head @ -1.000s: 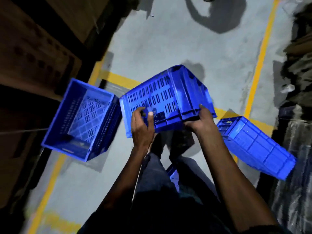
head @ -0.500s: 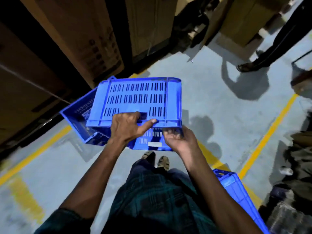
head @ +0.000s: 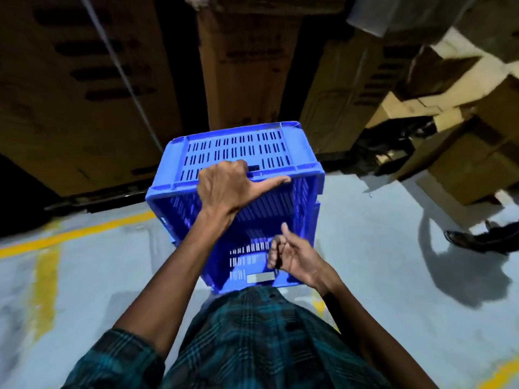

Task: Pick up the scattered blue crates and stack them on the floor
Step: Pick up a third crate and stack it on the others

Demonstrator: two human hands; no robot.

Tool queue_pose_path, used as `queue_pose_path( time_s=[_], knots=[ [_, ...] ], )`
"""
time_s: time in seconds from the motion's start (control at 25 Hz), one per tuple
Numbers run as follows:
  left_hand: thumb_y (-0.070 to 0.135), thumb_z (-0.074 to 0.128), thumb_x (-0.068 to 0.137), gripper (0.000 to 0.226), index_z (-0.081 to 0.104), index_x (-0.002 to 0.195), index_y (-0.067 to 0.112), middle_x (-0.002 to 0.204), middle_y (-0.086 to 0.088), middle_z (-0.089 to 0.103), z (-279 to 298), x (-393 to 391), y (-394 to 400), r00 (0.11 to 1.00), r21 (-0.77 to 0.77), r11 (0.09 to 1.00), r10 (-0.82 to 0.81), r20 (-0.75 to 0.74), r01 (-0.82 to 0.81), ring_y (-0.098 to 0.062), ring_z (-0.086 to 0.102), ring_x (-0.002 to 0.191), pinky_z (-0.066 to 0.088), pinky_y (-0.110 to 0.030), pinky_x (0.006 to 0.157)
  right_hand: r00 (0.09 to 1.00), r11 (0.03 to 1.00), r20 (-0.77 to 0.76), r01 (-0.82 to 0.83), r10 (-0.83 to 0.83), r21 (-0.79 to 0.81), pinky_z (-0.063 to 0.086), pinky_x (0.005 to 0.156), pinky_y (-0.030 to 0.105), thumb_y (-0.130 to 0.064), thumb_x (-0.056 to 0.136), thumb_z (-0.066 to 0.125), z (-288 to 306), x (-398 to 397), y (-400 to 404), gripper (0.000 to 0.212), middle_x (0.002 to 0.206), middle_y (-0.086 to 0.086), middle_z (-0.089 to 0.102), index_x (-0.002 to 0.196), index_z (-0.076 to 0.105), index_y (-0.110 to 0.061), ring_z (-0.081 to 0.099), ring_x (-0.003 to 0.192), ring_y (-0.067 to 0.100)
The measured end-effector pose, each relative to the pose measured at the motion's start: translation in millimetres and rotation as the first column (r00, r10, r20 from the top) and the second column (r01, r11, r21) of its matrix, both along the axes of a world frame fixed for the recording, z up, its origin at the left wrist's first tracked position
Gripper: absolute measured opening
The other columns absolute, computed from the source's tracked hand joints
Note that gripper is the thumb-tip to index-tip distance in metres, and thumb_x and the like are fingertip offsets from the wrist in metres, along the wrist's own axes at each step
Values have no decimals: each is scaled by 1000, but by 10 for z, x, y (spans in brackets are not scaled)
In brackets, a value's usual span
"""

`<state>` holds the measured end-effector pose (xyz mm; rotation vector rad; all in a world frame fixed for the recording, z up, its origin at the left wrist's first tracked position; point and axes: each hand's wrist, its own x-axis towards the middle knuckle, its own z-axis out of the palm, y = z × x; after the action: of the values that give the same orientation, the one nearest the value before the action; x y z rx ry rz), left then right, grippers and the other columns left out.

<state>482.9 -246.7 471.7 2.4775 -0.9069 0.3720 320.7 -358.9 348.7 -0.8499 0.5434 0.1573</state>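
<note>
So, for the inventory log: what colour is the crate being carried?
Bright blue crate, with slotted walls; the head view shows it clearly.

slotted plastic crate [head: 238, 153], cardboard boxes [head: 463, 153]

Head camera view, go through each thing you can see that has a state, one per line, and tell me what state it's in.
Blue crate: lifted off the floor, tilted, empty as far as shows, slotted wall facing up.
Left hand: grips the crate's upper rim at the handle slot, thumb stretched along the edge.
Right hand: by the crate's lower right side, fingers loosely curled, contact unclear.
Cardboard boxes: closed, piled unevenly.
</note>
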Motion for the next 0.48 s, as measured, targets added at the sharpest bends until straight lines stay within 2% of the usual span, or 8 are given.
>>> queue_pose_path(
  time_s=[0.08,0.16,0.2,0.24,0.32,0.36,0.44,0.48],
  knots=[
    [100,34,58,91,60,50,13,42,-6,55,121,152,118,996,-56,994,91,22,-90,-24,56,42,31,-23,45,966,956,-134,-241,219,-171,52,66,31,-60,71,75,-206,187,53,55,76,11,64,86,64,-9,61,67,20],
    [100,35,57,93,66,54,13,48,-9,63,240,331,209,984,-118,978,177,35,-172,-28,63,49,37,-25,47,875,814,-297,-471,382,-340,44,55,20,-64,75,69,-375,351,123,50,80,6,67,88,66,-16,58,66,10],
    [100,36,56,93,68,56,12,50,-10,65,311,432,238,975,-157,966,217,43,-207,-29,65,52,39,-26,48,832,743,-373,-542,410,-392,38,49,17,-65,81,64,-455,428,145,47,79,2,67,86,66,-18,54,61,5],
    [100,37,56,93,67,56,12,51,-11,65,387,528,256,967,-191,953,250,45,-237,-30,65,53,39,-26,48,813,713,-436,-562,385,-419,34,46,15,-61,87,58,-576,503,134,43,74,-2,66,83,65,-19,50,54,2],
    [100,37,55,91,62,52,12,51,-11,64,530,676,302,955,-236,928,297,8,-287,-31,64,55,34,-26,50,823,763,-523,-480,221,-433,37,42,14,-51,95,53,-796,603,40,34,64,-9,61,81,59,-21,50,43,-1],
    [100,38,55,90,58,50,13,50,-9,62,594,762,340,949,-253,916,315,-27,-311,-31,63,55,32,-27,51,836,817,-541,-375,93,-438,39,41,15,-46,96,53,-913,648,-49,29,59,-9,58,80,55,-22,50,39,1],
    [101,41,53,88,44,45,14,43,-1,48,680,893,443,938,-283,894,328,-110,-346,-29,55,50,29,-28,51,816,909,-544,-58,-195,-413,31,41,16,-28,96,55,-1056,738,-186,25,47,-5,44,75,44,-21,38,30,8],
    [101,42,52,88,39,44,14,41,2,39,701,942,499,936,-306,885,316,-157,-350,-26,50,47,29,-28,51,786,904,-535,69,-309,-421,28,42,16,-19,94,56,-1102,784,-229,26,47,-2,37,75,39,-19,31,30,10]
  ],
)
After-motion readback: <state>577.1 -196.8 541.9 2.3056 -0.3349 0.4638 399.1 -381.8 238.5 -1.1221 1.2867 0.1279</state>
